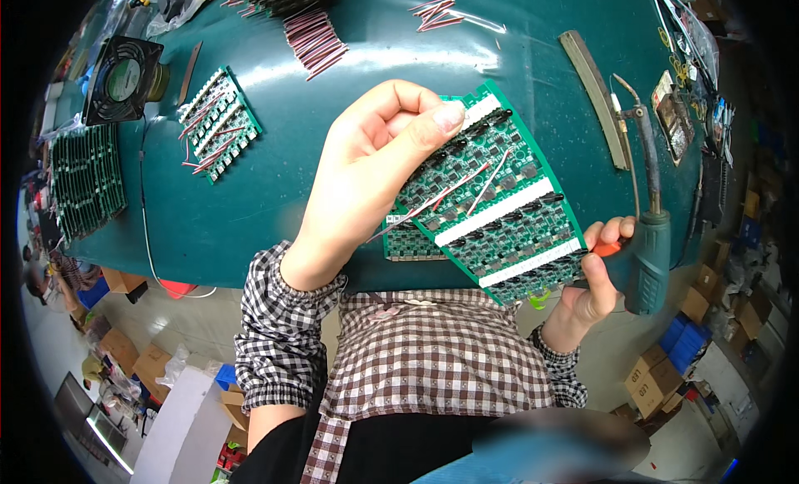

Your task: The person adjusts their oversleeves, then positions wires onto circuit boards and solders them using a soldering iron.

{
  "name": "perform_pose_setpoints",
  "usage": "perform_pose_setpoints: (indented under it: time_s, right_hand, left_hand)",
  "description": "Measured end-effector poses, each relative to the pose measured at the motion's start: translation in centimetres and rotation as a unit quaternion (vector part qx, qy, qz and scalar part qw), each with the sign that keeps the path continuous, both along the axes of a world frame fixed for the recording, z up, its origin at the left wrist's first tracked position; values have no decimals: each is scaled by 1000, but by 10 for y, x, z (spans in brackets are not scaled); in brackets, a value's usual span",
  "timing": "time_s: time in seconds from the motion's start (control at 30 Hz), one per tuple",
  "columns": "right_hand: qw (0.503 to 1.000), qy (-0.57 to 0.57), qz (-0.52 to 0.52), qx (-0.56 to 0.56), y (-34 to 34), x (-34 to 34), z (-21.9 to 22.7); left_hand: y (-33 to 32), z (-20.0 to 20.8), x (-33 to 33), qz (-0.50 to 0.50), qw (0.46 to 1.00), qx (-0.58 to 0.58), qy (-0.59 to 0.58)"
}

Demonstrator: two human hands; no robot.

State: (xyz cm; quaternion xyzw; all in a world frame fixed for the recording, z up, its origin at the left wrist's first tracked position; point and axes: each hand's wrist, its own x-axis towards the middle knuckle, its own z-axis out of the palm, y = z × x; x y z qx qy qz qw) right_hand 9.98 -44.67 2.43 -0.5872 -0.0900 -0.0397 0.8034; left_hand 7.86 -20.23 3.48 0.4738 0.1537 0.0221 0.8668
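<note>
Black fan (123,79), upper left; cardboard boxes (653,384) on floor (208,322), lower right.

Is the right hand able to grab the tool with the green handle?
Probably yes: the green-handled tool is close beside the right hand, with just an orange-red piece poking toward it. But that hand is holding the circuit board panel, so it may need to let go first.

Grn PCB (499,184) w/ wht strips (495,211), teal table (279,201), brn/wht chkd apron (433,355), blk/wht chkd sleeves (281,330).

Both hands (359,161) hold a green circuit-board panel (505,219).
</note>
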Motion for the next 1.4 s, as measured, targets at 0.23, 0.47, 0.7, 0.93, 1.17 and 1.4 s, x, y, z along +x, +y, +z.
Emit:
perform_pose_setpoints:
  time_s: [0.23,0.47,0.7,0.93,1.17,1.4]
  right_hand:
    - [999,32,-14,8,-11,1,-5]
    - [996,68,37,41,-41,3,-16]
    - [963,119,94,224,-68,14,-26]
    - [915,178,114,344,-70,18,-56]
    - [912,179,147,338,-61,20,-59]
    - [925,139,158,315,-63,25,-62]
  left_hand:
    - [-10,15,2,2,998,63,-11]
    - [-19,17,12,-24,995,93,13]
    - [-26,7,52,-137,974,173,57]
    - [-44,-37,98,-291,883,368,30]
    - [-25,-23,59,-131,764,613,-155]
    - [-32,-32,-29,-235,661,685,-196]
